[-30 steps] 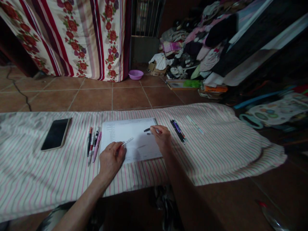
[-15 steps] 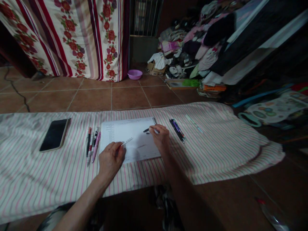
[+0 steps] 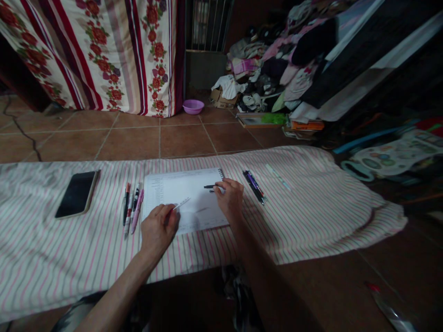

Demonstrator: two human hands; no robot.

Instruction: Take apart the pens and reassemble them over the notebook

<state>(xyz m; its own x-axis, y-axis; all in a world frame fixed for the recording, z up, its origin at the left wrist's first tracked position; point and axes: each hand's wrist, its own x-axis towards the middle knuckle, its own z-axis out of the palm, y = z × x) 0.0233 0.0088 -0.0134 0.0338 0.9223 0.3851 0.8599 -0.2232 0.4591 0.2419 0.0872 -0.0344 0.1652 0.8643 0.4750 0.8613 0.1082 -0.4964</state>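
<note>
A white spiral notebook (image 3: 180, 193) lies open on a pink-striped cloth (image 3: 311, 203). My left hand (image 3: 158, 230) rests at the notebook's lower left, closed round a thin white pen refill (image 3: 182, 203) that points up and right over the page. At the page's right side my right hand (image 3: 229, 198) pinches a dark pen (image 3: 209, 186) whose tip points left. Several pens (image 3: 131, 207) lie side by side just left of the notebook. More dark and purple pens (image 3: 255, 186) lie right of it, and a pale pen (image 3: 278, 177) lies farther right.
A black phone (image 3: 76, 193) lies face up on the cloth at the left. Beyond the cloth are brown floor tiles (image 3: 180, 138), a floral curtain (image 3: 100, 50), a purple bowl (image 3: 193, 106) and a heap of clothes (image 3: 277, 69). Clutter fills the right side.
The view has drifted slightly, and my right hand with the dark pen has shifted a little to the left over the page. My left hand stays put.
</note>
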